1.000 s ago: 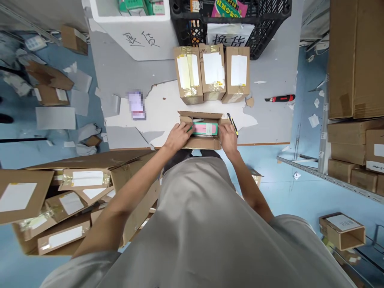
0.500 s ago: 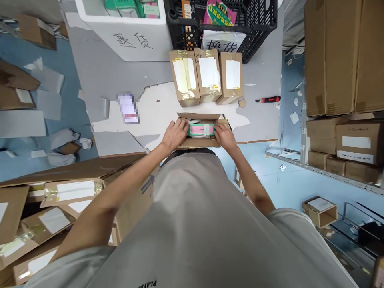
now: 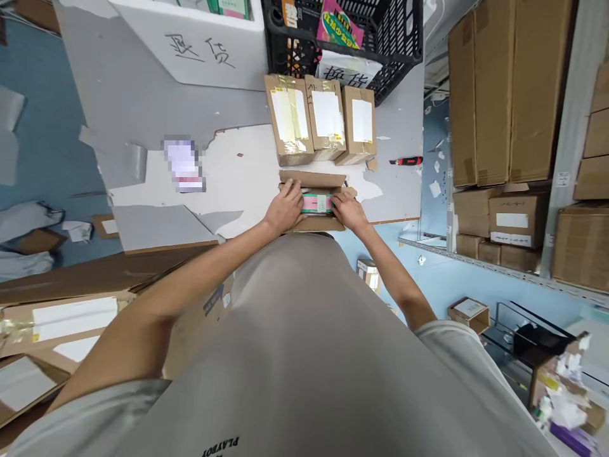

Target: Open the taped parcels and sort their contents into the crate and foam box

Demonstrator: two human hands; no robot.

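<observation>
Blue floor (image 3: 47, 143) shows around a worn grey table (image 3: 143, 105).

A: Where are the hands?
B: The left hand (image 3: 285, 207) is at the left end of an open box (image 3: 311, 178), the right hand (image 3: 349, 210) at the other end.
A: Anything inside?
B: A pink and green pack (image 3: 314, 203), lying between the hands. Whether the fingers grip it or only the box, I can't quite tell.
A: And beyond?
B: Three taped cartons (image 3: 327, 117) side by side on the table (image 3: 162, 108), a black crate (image 3: 392, 75) behind them, a white tub (image 3: 214, 70) left of that. A red knife (image 3: 408, 161) lies off to the right.
</observation>
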